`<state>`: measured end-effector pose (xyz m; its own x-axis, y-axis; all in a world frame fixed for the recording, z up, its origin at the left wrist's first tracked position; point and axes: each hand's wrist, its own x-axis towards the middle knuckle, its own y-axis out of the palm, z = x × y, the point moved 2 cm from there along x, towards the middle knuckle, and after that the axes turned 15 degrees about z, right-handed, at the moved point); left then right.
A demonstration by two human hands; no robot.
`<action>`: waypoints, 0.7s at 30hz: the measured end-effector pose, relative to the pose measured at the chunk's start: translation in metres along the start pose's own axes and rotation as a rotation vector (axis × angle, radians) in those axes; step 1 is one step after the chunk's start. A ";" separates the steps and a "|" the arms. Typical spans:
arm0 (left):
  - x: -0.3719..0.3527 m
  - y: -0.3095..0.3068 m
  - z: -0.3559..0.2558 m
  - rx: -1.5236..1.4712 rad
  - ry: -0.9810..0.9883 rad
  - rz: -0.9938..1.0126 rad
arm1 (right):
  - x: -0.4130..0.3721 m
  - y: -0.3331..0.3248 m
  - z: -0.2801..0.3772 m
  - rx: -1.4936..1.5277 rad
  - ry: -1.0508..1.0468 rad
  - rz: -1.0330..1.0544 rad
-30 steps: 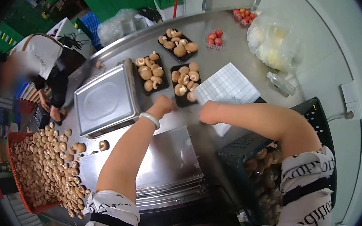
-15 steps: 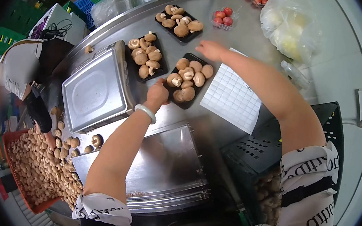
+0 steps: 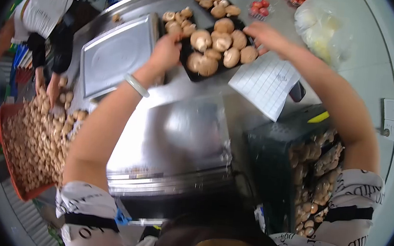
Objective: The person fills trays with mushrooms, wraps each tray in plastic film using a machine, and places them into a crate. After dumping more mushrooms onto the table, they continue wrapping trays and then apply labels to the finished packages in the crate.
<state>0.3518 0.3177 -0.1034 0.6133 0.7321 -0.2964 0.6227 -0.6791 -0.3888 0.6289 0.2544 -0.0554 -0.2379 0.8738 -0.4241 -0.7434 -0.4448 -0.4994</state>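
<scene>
A black tray of brown shiitake mushrooms is between my two hands and looks raised off the steel table. My left hand is closed on its left edge. At the far right edge, my right hand grips the same tray, its fingertips partly hidden. Another tray of mushrooms lies behind my left hand, partly covered by it. Farther back is a third filled tray. A sheet of stickers lies on the table below my right forearm.
A steel weighing scale stands at left, a shiny metal plate machine in front. A red crate of mushrooms is at far left, beside a co-worker. A dark green crate, tomato punnet and plastic bag are at right.
My right hand has come from above the label sheet to the tray's right edge. The tray now looks larger and turned, between both hands. The co-worker has bent over the mushrooms with both hands.
</scene>
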 end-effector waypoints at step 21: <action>-0.295 -0.041 0.104 -0.056 -0.099 -0.253 | -0.096 0.289 0.087 0.586 0.069 0.072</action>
<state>0.0946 0.1350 -0.0907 0.3858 0.8789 -0.2805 0.7778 -0.4734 -0.4134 0.3824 0.0592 -0.0930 -0.2738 0.8221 -0.4991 -0.9528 -0.3024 0.0246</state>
